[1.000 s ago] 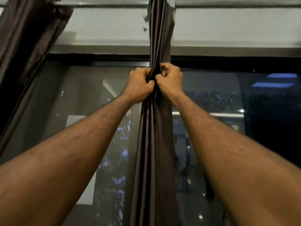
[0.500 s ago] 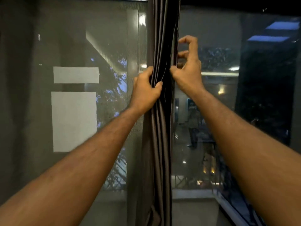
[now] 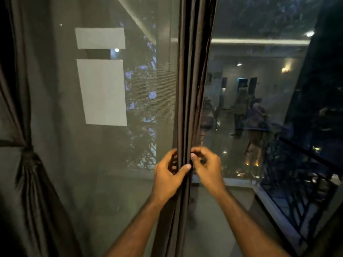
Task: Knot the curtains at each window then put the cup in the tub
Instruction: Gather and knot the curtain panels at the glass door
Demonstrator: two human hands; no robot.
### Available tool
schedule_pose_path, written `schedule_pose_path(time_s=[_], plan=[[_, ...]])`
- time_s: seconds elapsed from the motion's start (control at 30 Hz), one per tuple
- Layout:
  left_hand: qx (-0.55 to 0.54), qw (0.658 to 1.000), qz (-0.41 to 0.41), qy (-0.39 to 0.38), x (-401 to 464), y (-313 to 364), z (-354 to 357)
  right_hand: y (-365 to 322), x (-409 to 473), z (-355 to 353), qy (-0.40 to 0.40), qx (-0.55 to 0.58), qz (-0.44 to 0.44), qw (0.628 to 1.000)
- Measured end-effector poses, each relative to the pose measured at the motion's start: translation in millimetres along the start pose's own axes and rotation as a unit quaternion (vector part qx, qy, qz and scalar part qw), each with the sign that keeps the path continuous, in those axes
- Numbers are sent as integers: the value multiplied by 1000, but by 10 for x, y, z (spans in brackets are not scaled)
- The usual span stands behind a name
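Both hands, left and right, grip the gathered curtain.

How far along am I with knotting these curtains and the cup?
Done: the left curtain already looks knotted. In hand: your left hand and right hand grip the gathered middle curtain, which hangs unknotted. Left: tying it, then the cup and tub, neither in view.
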State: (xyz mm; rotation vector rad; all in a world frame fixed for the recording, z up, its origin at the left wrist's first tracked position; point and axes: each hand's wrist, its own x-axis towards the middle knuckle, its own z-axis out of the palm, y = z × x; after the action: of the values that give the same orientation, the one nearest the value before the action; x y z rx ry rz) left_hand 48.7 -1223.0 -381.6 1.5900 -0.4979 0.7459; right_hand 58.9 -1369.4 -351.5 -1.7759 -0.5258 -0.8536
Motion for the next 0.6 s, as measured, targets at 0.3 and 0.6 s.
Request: schedule_pose_path(time_s=[0.3,0.6], plan=[[64,991,-80,82,-580,200,77,-98,-755,24,-14,12,-47,999],[204,967,-31,148,-804,370,-73,-113,-1069,24,93,-101,-68,988]])
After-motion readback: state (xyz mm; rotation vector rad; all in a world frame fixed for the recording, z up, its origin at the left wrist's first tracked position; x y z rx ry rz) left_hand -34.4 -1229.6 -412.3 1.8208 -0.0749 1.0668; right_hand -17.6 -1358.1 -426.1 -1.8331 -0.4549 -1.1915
